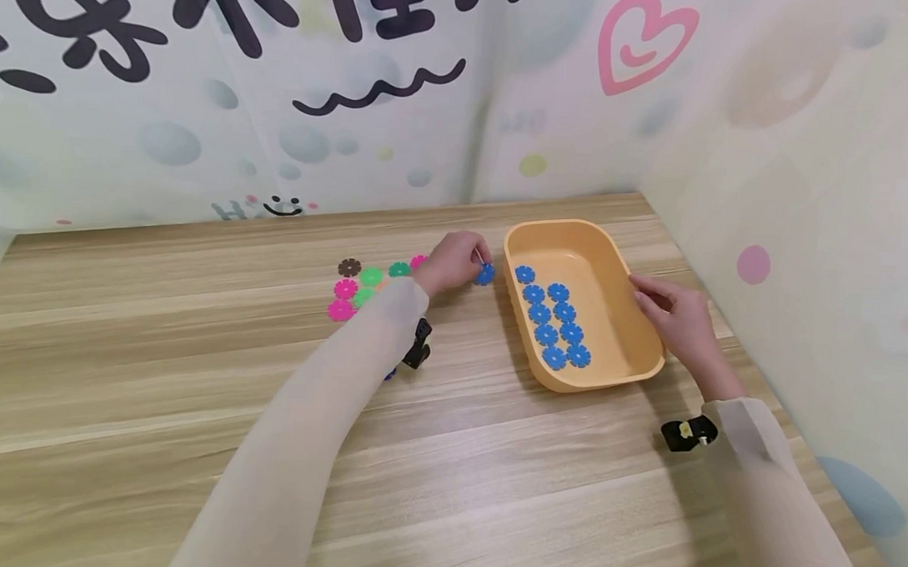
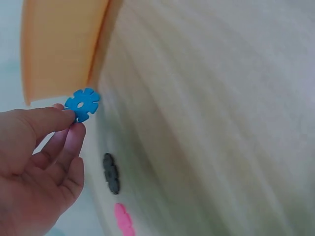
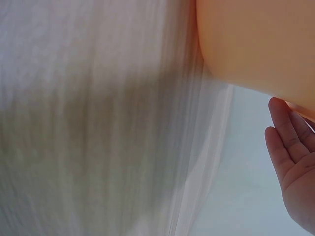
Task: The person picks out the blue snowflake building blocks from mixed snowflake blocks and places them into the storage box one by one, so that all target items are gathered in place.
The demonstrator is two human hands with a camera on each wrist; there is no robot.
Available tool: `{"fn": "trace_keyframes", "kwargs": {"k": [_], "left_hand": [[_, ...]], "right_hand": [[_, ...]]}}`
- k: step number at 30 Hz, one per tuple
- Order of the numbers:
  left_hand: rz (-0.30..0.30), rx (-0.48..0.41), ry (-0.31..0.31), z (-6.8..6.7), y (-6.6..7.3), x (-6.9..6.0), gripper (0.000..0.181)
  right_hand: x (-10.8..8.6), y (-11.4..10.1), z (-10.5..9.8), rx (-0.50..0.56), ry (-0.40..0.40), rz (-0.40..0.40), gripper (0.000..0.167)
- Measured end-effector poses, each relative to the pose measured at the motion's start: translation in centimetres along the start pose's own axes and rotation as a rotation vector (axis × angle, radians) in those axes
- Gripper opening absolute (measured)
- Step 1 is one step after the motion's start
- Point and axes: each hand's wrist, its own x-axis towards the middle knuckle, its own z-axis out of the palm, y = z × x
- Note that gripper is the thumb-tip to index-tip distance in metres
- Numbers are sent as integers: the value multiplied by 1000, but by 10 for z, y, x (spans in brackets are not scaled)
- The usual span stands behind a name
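My left hand (image 1: 451, 262) pinches a blue snowflake disc (image 2: 82, 104) between thumb and fingers. In the head view that disc is just left of the light orange plastic basin (image 1: 622, 362). Inside the basin, more blue snowflake discs (image 1: 539, 313) lie in two columns along its left side. At the basin's right rim is my right hand (image 1: 688, 325), with thumb and fingertips gripping the edge. In the right wrist view, its fingers (image 3: 281, 118) reach along the outside of the basin; the thumb is hidden there.
Left of the basin lie pink (image 1: 341, 310), green (image 1: 372, 276) and brown (image 1: 349, 267) discs on the wooden table (image 1: 159, 348), some covered by my left arm. A printed wall cloth (image 1: 399, 148) stands behind the table, and another wall (image 1: 820, 330) runs along the right edge.
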Motion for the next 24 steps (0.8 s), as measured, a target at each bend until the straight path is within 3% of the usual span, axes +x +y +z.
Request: {"fn": "trace_keyframes", "kwargs": {"k": [7, 14, 19, 24], "left_hand": [[16, -41, -3, -17, 13, -2, 19], [87, -73, 5, -29, 29, -5, 17], [111, -96, 14, -30, 40, -6, 15], [125, -128, 7, -22, 47, -2, 14]], "right_hand": [[1, 0, -1, -1, -5, 14, 30], [2, 3, 0, -6, 4, 23, 30], [1, 3, 1, -7, 4, 24, 30], [1, 2, 1, -11, 6, 41, 30]]}}
